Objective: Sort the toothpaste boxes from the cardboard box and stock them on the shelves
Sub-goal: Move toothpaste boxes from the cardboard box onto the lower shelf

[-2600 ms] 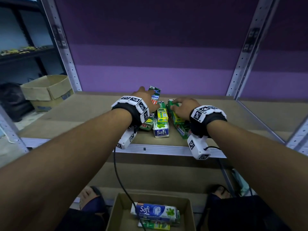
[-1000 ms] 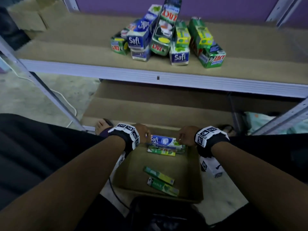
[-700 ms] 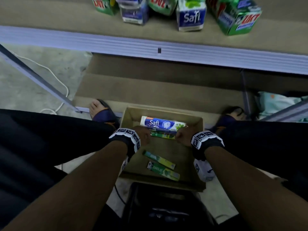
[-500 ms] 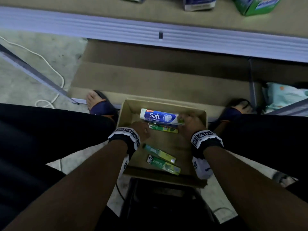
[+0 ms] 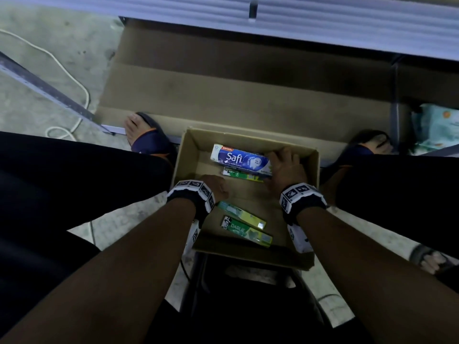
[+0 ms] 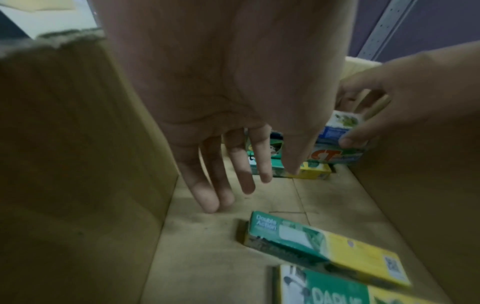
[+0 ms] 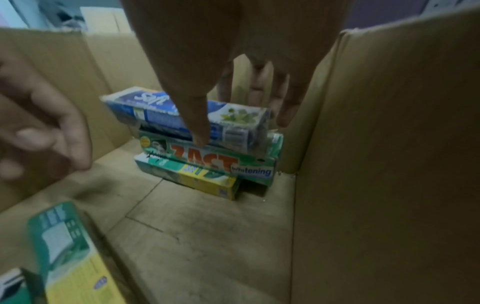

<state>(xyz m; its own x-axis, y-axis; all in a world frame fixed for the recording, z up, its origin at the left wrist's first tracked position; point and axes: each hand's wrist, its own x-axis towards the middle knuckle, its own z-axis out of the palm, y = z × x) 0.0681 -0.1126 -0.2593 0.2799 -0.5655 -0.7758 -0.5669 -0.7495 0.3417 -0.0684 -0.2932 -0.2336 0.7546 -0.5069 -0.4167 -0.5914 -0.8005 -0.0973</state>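
Head view, looking down into the open brown cardboard box (image 5: 248,194) on the floor between the person's feet. Against the far wall of the box stands a stack of three cartons: the blue-and-white Safi toothpaste box (image 5: 239,160) on top, the green Zact whitening toothpaste box (image 7: 221,162) beneath it, and a green-and-yellow toothpaste box (image 7: 192,176) at the bottom. The right hand (image 5: 285,167) reaches over the stack's right end near the far right corner; its thumb lies on the front face of the Safi box and its fingers (image 7: 285,107) drop past the carton's end, so the grip is closing on the box but not yet firm. The left hand (image 5: 213,187) hovers by the left wall with fingers extended and relaxed, its grip released and holding nothing. Near the front wall lie two more cartons flat on the box floor: the green-and-yellow Double Action toothpaste box (image 5: 241,214) and the green Darlie toothpaste box (image 5: 246,232).

The step in hand appears to be taking the next carton or cartons for the shelf. To do it well, the right hand should probably seat thumb and fingers on opposite long faces before lifting, since a pinch at one end could tip the carton or drag the Zact box along. The left hand could steady the lower cartons, or support the stack's free end if several are lifted together.
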